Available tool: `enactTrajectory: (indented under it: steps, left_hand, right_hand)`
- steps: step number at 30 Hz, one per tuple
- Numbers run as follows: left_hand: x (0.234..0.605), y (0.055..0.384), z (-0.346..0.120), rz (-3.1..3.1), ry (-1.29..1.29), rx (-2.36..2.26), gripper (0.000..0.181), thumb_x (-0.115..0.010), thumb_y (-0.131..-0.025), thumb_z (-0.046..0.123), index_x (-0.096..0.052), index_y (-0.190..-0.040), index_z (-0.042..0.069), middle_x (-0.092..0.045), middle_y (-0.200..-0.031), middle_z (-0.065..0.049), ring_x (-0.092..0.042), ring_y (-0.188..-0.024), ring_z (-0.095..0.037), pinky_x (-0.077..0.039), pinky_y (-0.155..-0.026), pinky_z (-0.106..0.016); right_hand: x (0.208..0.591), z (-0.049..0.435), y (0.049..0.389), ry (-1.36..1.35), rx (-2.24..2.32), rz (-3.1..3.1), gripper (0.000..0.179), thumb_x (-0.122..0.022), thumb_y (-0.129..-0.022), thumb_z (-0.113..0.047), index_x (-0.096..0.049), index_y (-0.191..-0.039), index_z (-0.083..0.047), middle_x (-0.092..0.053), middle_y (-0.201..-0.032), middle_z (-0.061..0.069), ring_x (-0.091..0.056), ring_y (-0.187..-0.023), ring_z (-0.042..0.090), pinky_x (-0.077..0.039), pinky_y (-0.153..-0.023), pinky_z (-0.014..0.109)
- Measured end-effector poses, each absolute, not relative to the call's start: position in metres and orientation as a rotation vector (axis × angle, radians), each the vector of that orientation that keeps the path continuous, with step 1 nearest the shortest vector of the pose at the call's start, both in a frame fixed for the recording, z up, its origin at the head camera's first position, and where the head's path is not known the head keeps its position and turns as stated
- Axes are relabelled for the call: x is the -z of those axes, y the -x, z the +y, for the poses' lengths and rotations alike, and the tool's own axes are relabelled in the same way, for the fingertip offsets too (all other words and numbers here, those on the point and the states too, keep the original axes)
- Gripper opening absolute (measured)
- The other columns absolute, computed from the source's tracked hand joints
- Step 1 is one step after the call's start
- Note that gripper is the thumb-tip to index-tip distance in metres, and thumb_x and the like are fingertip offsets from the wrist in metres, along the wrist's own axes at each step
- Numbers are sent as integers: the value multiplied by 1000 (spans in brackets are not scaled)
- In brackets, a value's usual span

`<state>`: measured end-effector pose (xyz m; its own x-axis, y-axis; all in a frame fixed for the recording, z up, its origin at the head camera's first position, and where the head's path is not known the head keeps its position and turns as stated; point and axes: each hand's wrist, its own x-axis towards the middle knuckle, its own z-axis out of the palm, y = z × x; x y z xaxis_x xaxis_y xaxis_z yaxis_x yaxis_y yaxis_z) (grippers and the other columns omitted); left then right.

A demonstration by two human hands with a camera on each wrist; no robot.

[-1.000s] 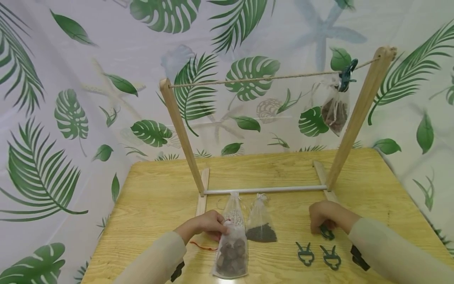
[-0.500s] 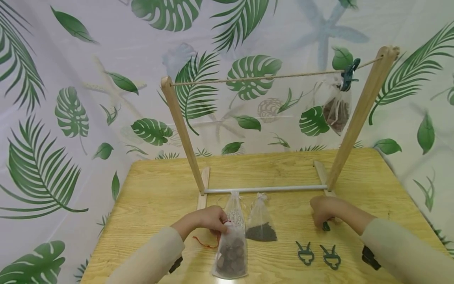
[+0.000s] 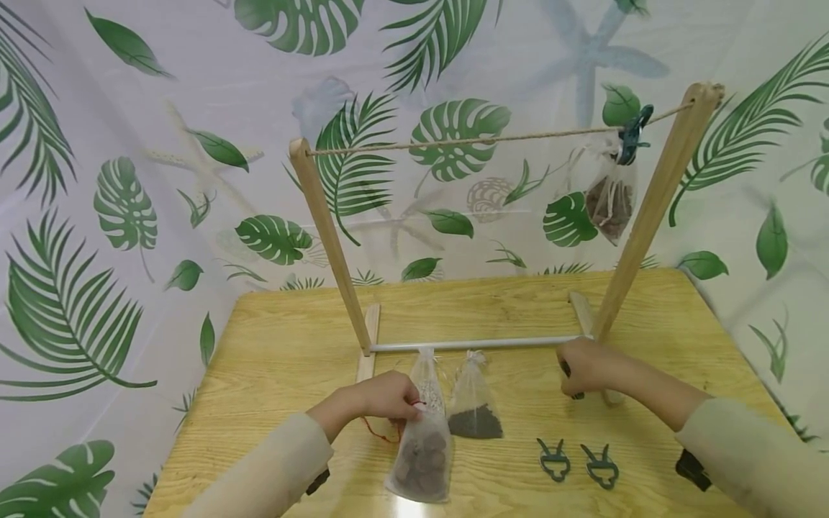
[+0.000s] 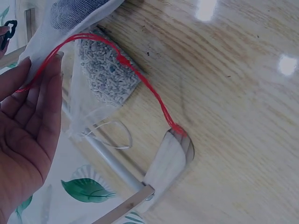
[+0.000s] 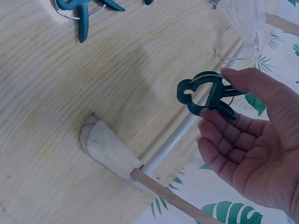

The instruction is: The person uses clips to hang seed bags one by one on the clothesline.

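Observation:
My left hand (image 3: 391, 398) pinches the gathered neck of a sheer white drawstring bag (image 3: 421, 464) holding dark round lumps. A red drawstring (image 4: 149, 88) trails from that bag in the left wrist view. Partly behind it lies another mesh bag (image 4: 105, 74) filled with small whitish bits. To its right is a bag of dark grains (image 3: 476, 423). In the right wrist view, my right hand (image 5: 254, 144) holds a dark green plastic clip (image 5: 214, 97) by its handles, between thumb and fingers, above the table beside the rack's right foot.
Two more green clips (image 3: 553, 460) lie at the front right of the wooden table (image 3: 272, 403). A wooden rack with a white bottom bar (image 3: 492, 344) carries a rope (image 3: 453, 144). From the rope's right end hangs a clipped bag (image 3: 610, 205) with brown contents.
My right hand has risen from the table with the clip and moved back toward the rack. The left hand has lifted the neck of its bag slightly, and the red drawstring has shifted.

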<state>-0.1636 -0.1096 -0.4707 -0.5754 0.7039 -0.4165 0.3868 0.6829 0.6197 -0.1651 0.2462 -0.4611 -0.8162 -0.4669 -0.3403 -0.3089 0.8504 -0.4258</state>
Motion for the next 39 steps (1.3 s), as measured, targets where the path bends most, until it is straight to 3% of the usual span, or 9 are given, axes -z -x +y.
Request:
enactTrajectory:
  steps: [9,16,25,32,39]
  left_hand:
    - [457,164,-108,2332,-1063,-447,19,-61,-93,17,-68,-76,11,-58,-61,7,-44,-52,-1,-40,-56,-18]
    - [447,163,-109,2383,-1176,-353,17,-59,-94,20,-71,-84,12,-60,-64,10,-48,-55,2,-44,-61,-17]
    - [428,163,-107,2354,-1157,-316,24,-61,-93,19,-65,-70,12,-46,-56,11,-38,-50,-2,-34,-52,-18]
    - [411,163,-107,2355,-1138,-319,37,-60,-93,18,-47,-58,19,-31,-51,11,-23,-46,-3,-22,-47,-18]
    - [397,164,-104,2371,-1173,-296,39,-60,-93,17,-45,-57,19,-29,-50,10,-22,-46,-3,-20,-47,-19]
  right_hand:
    - [446,238,165,738,431,2660,25,-74,-76,-14,-50,-72,-10,-44,-60,-3,-38,-52,8,-33,-48,22]
    - [434,234,164,912,437,2741,29,-78,-76,-18,-50,-74,-13,-45,-64,-7,-38,-56,4,-34,-51,21]
    - [413,230,161,1001,394,2796,24,-78,-76,-20,-57,-82,-10,-51,-70,-5,-43,-60,3,-38,-53,22]
    - [401,229,160,1100,398,2855,25,-80,-73,-19,-60,-83,-9,-53,-70,-6,-46,-61,2,-42,-53,22]
    - [387,229,161,1205,418,2881,25,-81,-73,-16,-59,-84,-8,-53,-71,-6,-46,-63,4,-43,-55,24]
